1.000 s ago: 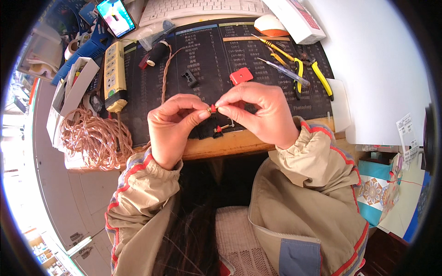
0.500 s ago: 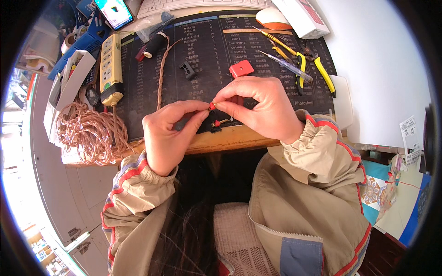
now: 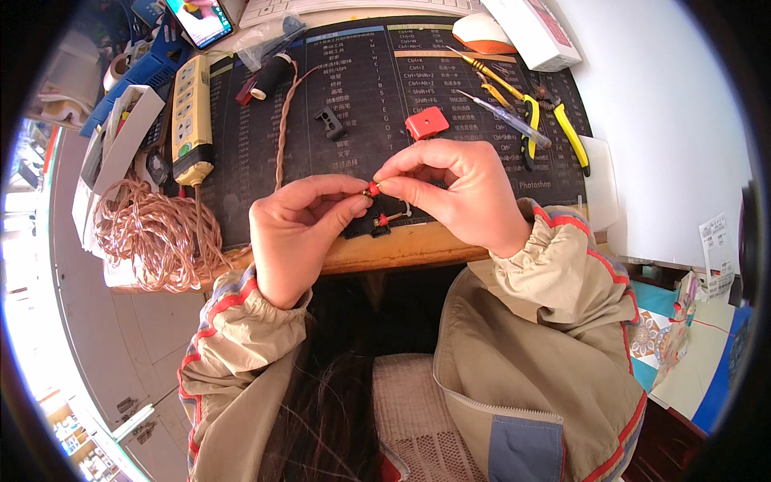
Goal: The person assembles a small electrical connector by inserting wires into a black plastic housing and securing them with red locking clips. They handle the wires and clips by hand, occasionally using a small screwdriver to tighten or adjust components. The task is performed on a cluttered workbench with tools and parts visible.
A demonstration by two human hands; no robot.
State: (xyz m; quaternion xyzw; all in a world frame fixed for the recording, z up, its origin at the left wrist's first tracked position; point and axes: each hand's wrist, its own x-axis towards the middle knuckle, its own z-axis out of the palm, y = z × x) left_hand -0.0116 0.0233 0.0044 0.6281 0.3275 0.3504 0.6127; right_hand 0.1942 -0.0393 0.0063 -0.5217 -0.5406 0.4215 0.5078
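Between the fingertips of both hands is a tiny red piece with a brass-coloured part (image 3: 372,189), too small to name surely. My left hand (image 3: 293,229) pinches it from the left with thumb and forefinger. From the right, my right hand (image 3: 466,193) holds its other side in a like pinch. Just beneath, near the desk's front edge, lies a small black part with red and brass bits (image 3: 382,224). Beyond my right hand rests a red plastic housing (image 3: 426,123). A black plastic piece with holes (image 3: 329,124) lies farther left.
Yellow-and-black pliers (image 3: 569,136) and a clear-handled screwdriver (image 3: 514,120) lie right on the dark mat (image 3: 241,161). Left are a power strip (image 3: 192,120) and a coiled copper-coloured cable (image 3: 157,237). A phone (image 3: 201,20), keyboard (image 3: 353,8) and mouse (image 3: 482,34) stand at the back.
Both hands keep their pinch on the small red piece, which shows a little more brass now. The phone's screen picture has changed. The whole view has shifted slightly.
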